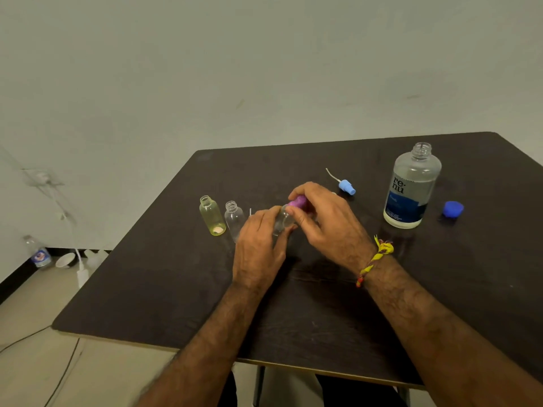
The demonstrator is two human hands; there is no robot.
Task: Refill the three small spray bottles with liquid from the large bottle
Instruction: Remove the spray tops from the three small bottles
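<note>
- I see left hand (260,245) gripping small clear spray bottle (283,220) mid-table, tilted.
- Right hand (320,220) pinching its purple spray cap (297,203).
- Large bottle (410,188) uncapped, upright, far right.

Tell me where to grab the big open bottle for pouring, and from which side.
Grip the large bottle around its wide body at the label, below the shoulder. It stands upright and uncapped, so the narrow neck should stay clear. Coming in from its left with the right hand looks easiest; the blue cap lies on its right.

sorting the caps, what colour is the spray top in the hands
Purple spray top, pinched in the right hand's fingers; head view.
</note>
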